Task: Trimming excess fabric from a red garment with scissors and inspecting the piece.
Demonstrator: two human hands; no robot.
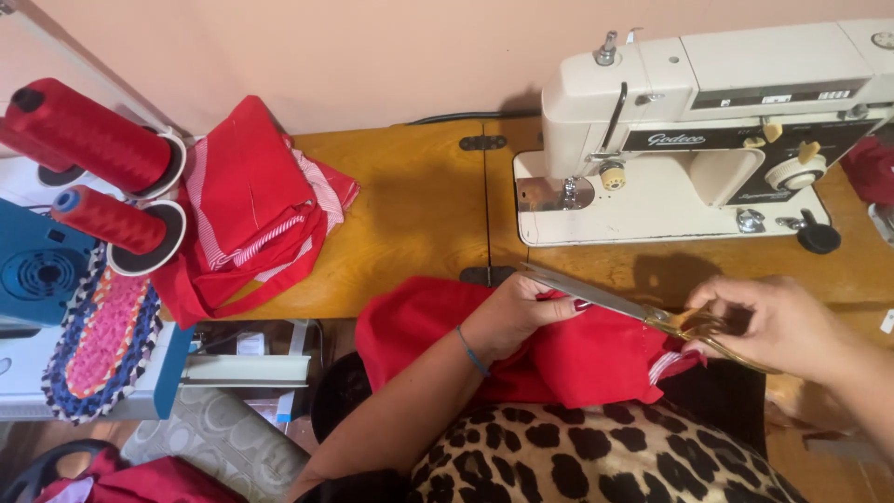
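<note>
— Red cloth first: how many pieces do you count?

— Three that I can tell apart. One red fabric piece [568, 359] lies across the person's lap at the near edge of the wooden sewing table [410, 210]. A second, a heap of red fabric with red-and-white striped trim [251, 210], sits on the table's left part. A third bit of red cloth [140, 480] shows at the bottom left corner.

— And the hands?

— Two, both the person's own. The left hand [521, 312] rests on the lap fabric, fingers curled and pinching a fold of it; a thin blue band circles that wrist. The right hand [778, 326] has its fingers closed through the gold handles of one pair of scissors [619, 303], whose long silver blades point left toward the left hand, just above the cloth.

— Machines?

— One cream sewing machine [708, 130] stands on the table's right part, well apart from the striped heap. Part of a blue and white machine [37, 270] shows at the far left.

— Thread?

— Two large cones of red thread [93, 135], one above the other, standing on that left machine. Below them lies one braided oval mat [102, 340] in pink, blue and white.

— Any containers?

— None that I can make out holding anything. A leopard-print garment [596, 461] covers the person's lap below the red fabric.
</note>
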